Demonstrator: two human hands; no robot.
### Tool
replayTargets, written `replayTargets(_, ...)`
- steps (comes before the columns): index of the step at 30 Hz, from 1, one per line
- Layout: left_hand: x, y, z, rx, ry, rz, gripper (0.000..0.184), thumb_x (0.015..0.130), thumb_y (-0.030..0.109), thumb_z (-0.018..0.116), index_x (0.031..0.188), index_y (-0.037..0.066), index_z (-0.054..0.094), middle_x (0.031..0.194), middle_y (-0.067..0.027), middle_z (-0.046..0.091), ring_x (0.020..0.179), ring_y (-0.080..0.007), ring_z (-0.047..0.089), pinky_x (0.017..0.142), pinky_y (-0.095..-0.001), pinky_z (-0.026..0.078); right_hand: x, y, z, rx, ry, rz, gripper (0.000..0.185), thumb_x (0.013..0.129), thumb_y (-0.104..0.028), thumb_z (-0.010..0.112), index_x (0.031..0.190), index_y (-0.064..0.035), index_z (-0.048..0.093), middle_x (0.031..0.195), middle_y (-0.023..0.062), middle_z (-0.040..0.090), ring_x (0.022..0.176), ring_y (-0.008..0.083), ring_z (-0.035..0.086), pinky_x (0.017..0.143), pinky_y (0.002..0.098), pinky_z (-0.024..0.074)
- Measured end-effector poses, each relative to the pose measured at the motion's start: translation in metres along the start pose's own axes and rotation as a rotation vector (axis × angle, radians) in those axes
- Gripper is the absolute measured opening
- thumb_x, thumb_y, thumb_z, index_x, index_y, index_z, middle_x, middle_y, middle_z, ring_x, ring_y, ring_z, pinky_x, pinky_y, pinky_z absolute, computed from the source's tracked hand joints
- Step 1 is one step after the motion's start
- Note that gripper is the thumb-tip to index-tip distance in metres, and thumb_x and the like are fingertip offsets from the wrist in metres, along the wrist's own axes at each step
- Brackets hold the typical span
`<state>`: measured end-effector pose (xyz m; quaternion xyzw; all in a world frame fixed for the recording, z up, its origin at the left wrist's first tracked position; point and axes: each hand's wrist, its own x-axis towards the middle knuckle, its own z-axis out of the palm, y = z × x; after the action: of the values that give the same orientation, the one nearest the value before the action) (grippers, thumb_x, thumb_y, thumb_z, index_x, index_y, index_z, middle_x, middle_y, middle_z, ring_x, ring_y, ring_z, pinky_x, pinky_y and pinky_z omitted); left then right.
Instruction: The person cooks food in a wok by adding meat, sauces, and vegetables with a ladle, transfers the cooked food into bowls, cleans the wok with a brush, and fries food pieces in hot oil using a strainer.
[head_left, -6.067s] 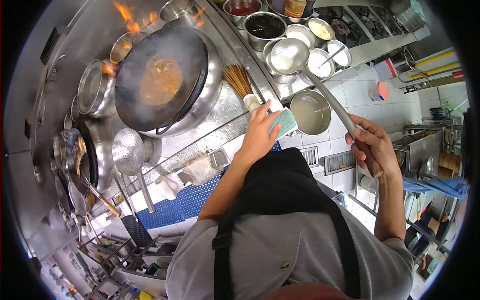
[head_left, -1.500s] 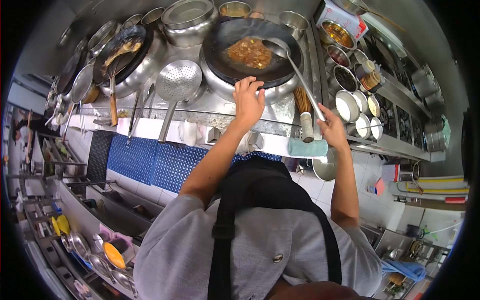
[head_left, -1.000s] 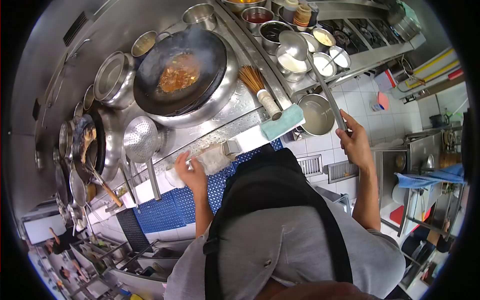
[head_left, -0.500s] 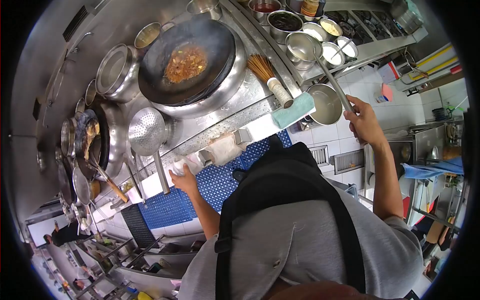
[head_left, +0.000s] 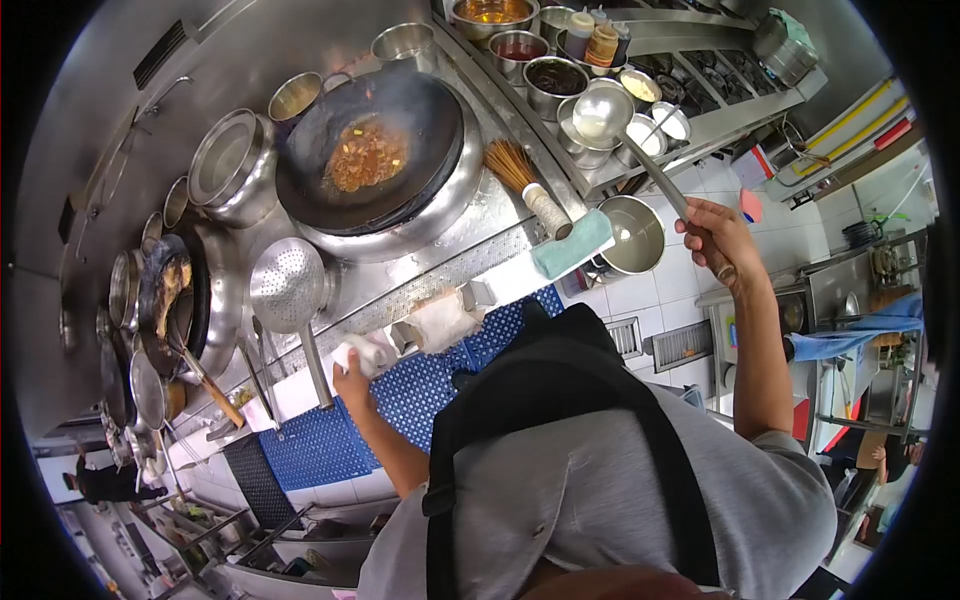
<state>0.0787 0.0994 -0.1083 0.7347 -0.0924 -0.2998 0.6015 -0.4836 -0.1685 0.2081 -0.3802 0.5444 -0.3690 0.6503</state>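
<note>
My right hand (head_left: 717, 240) is closed around the long handle of a ladle (head_left: 603, 113). The ladle's bowl is over the small seasoning pots at the upper right. At the front edge of the stove my left hand (head_left: 352, 384) grips a bunched white cloth (head_left: 368, 354), which hides part of the fingers. A black wok (head_left: 430, 170) sits tilted on the burner ring, steaming, with reddish-brown chopped food (head_left: 366, 155) in its middle. Left of the wok lies a perforated strainer (head_left: 287, 284), its handle pointing toward me.
A bamboo wok brush (head_left: 530, 190) and a folded green cloth (head_left: 572, 244) lie at the stove's right edge. Beyond them stand a metal pot (head_left: 633, 235) and a bowl of dark sauce (head_left: 556, 88). A second wok (head_left: 210, 290) is at left. A person (head_left: 110, 478) stands far off.
The ladle's bowl has shifted slightly, and the right hand has turned on its handle. My left hand has moved left and down with the white cloth. The view has shifted slightly.
</note>
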Motion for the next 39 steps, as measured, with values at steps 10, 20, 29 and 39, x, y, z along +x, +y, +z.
replayTargets(10, -0.052, 0.048, 0.041, -1.276, -0.377, -0.142, 0.061, 0.088, 0.011, 0.068, 0.143, 0.0, 0.046, 0.143, -0.0252, 0.051, 0.117, -0.0374, 0.059, 0.103, -0.0459, 0.052, -0.002, -0.012, 0.033, -0.101, -0.132, -0.078, 0.044, 0.097, -0.011, 0.062, 0.136, 0.0041, 0.052, 0.085, 0.0079, 0.065, 0.055, 0.0087, 0.054, 0.037, 0.0242, 0.0429)
replayTargets(20, 0.02, 0.145, 0.201, -0.666, -0.395, -0.226, 0.045, 0.107, 0.036, 0.04, 0.136, 0.002, 0.048, 0.13, -0.0146, 0.062, 0.117, -0.0316, 0.065, 0.098, -0.0471, 0.053, 0.095, 0.029, 0.144, -0.871, -0.436, -0.387, 0.056, 0.089, -0.007, 0.066, 0.143, 0.0005, 0.053, 0.081, 0.016, 0.07, 0.065, 0.0198, 0.067, 0.05, 0.0349, 0.0504)
replayTargets(29, 0.017, 0.176, 0.265, -0.674, -0.233, -0.43, 0.019, 0.098, 0.015, 0.049, 0.117, 0.011, 0.054, 0.11, -0.0147, 0.066, 0.1, -0.0354, 0.066, 0.083, -0.0578, 0.054, 0.111, 0.028, 0.211, -1.27, -0.512, -0.751, 0.051, 0.081, -0.001, 0.064, 0.132, 0.0006, 0.062, 0.108, 0.0302, 0.068, 0.106, 0.0431, 0.066, 0.095, 0.0481, 0.05)
replayTargets(39, -0.014, 0.198, 0.27, -0.787, -0.245, -0.44, 0.021, 0.102, 0.017, 0.048, 0.121, 0.007, 0.05, 0.111, -0.014, 0.061, 0.092, -0.0271, 0.063, 0.07, -0.0427, 0.061, 0.078, -0.038, 0.197, -1.384, -0.68, -0.589, 0.053, 0.077, 0.001, 0.064, 0.131, 0.0018, 0.063, 0.115, 0.03, 0.067, 0.109, 0.0425, 0.066, 0.097, 0.0449, 0.0498)
